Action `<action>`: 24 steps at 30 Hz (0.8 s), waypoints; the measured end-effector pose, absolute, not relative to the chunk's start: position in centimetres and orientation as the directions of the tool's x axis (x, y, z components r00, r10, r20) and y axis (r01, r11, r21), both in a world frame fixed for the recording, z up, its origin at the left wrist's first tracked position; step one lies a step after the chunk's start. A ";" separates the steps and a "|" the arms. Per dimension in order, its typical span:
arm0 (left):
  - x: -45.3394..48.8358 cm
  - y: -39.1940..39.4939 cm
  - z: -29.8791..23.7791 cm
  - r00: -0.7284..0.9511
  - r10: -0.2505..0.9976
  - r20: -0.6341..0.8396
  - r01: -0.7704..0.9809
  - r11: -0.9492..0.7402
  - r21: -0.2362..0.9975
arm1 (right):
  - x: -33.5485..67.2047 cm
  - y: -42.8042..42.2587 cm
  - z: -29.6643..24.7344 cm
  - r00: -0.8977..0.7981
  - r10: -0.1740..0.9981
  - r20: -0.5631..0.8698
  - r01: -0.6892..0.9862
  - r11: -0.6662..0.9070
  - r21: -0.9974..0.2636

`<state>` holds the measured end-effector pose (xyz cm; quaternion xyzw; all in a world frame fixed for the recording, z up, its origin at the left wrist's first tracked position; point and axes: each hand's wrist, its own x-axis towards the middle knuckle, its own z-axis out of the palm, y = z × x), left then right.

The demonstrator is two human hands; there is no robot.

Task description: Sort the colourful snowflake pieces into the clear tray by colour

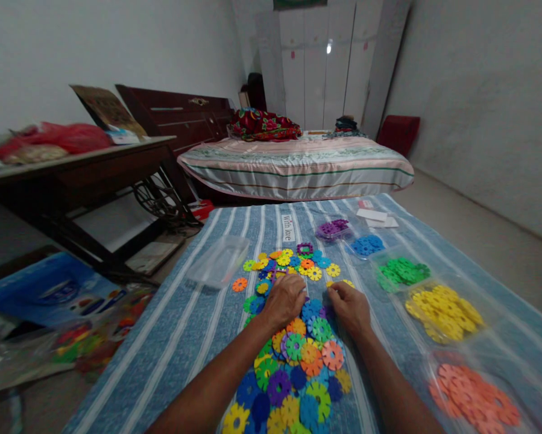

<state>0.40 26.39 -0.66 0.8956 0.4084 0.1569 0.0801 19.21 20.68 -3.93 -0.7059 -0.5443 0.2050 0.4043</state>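
A heap of flat plastic snowflake discs [293,367] in mixed colours lies on a blue striped cloth [184,325] in front of me. My left hand [283,299] rests palm down on the heap, fingers curled over some discs. My right hand [349,306] sits just to its right, fingers bent and pinched at the pile's edge; what they hold is hidden. More loose discs [293,262] are scattered just beyond both hands.
Clear trays hold sorted discs: purple [332,228], blue [367,245], green [401,270], yellow [443,311], orange [476,398]. An empty clear tray [219,260] lies left. A bed [298,163] stands beyond, a dark table [72,166] at left, toy packaging [53,289] on the floor.
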 end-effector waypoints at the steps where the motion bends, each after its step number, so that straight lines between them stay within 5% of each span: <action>1: 0.6 26.7 -0.6 0.593 0.772 0.228 0.722 -0.635 0.275 | 19.2 20.7 -3.9 0.325 0.934 0.151 0.604 -0.082 -0.793; 13: 4.8 32.2 1.7 0.528 0.848 0.047 0.838 -0.529 0.135 | 18.9 21.0 -3.5 0.358 0.920 0.160 0.608 -0.100 -0.788; 24: 4.8 32.6 1.3 0.485 0.862 0.146 0.844 -0.505 0.178 | 19.0 21.1 -3.1 0.358 0.922 0.149 0.602 -0.105 -0.792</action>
